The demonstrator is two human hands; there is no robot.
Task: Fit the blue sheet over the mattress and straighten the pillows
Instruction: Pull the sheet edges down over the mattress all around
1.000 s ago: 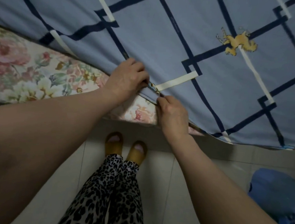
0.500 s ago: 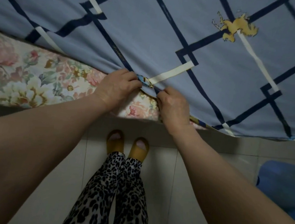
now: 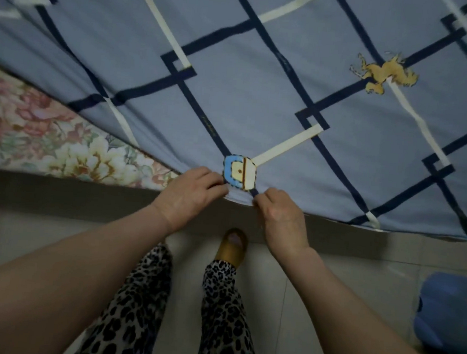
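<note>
Taut blue sheet, dark-lined grid

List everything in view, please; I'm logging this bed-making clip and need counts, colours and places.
blue sheet: one, blue with navy and cream bands, over the bed
floral mattress: one, pink and cream, uncovered at left
floor: pale tiles, below the bed edge
blue object: one, lower right, unclear
slipper: one visible, yellow-brown
trousers: leopard print
left hand: grips the sheet's edge
right hand: pinches the sheet's edge
</note>
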